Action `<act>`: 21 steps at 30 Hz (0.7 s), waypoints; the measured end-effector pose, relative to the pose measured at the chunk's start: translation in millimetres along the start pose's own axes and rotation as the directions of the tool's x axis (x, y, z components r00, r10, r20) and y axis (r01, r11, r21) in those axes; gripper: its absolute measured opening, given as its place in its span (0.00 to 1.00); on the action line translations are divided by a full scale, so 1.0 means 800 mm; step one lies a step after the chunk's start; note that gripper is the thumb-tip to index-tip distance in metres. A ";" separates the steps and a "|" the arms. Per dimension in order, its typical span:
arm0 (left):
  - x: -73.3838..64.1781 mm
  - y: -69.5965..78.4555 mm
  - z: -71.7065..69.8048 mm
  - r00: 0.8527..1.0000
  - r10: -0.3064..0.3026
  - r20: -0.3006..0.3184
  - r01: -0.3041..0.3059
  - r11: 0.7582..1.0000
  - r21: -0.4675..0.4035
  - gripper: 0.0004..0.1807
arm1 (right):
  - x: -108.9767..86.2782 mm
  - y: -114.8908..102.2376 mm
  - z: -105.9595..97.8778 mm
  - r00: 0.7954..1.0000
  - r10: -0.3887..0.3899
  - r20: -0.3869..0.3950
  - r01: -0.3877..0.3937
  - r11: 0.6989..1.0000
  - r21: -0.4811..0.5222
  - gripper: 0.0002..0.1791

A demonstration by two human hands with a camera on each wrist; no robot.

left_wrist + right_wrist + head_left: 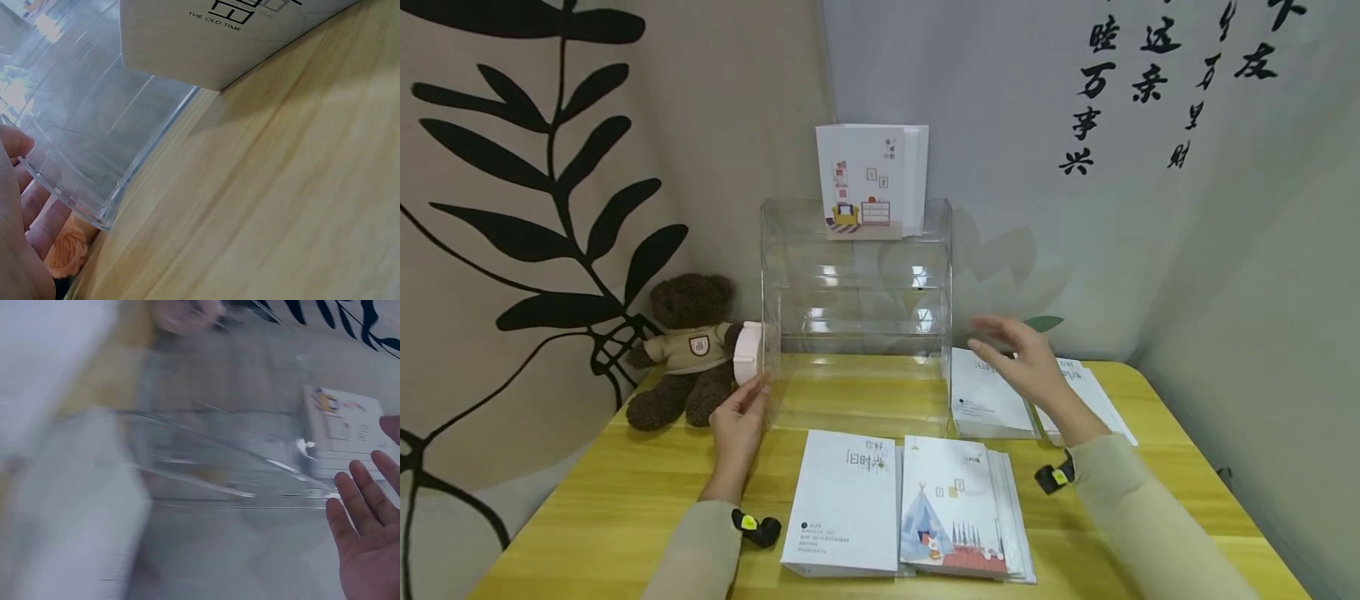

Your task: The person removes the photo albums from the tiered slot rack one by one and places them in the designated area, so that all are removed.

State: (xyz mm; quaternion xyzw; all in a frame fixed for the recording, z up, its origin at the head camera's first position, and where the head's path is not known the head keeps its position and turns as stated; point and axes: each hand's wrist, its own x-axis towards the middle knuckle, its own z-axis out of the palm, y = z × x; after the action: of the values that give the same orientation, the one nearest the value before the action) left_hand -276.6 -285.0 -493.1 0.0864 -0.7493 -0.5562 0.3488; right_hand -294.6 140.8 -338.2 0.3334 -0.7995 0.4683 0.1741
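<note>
A clear plastic tiered rack (861, 287) stands at the middle of the table. My left hand (737, 423) grips its lower left side edge; in the left wrist view the thumb lies on one face of the clear panel (94, 144) and the fingers on the other. To the right of the rack, my right hand (1030, 371) is raised with fingers extended, holding nothing. It overlaps several white booklets (988, 396) in the head view. Illustrated booklets (859, 183) stand in the rack's top tier, and the lower tiers show bare plastic.
In front of the rack lie white booklets (842, 508) and illustrated booklets with a tent picture (951, 500). A brown teddy bear (696, 346) sits at the left, beside a pale pink round object (747, 354). Curtains (1000, 100) hang close behind the table.
</note>
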 end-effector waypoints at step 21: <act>0.005 -0.008 -0.002 1.000 0.023 -0.003 -0.023 1.000 -0.007 0.16 | 0.336 -0.052 -0.004 0.979 0.178 -0.097 -0.149 0.956 0.252 0.39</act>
State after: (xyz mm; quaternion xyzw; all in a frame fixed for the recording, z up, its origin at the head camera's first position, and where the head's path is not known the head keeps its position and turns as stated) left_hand -280.1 -290.4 -497.0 0.0774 -0.7479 -0.5545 0.3567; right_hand -458.8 30.0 -151.1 0.2565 -0.7490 0.5947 0.1396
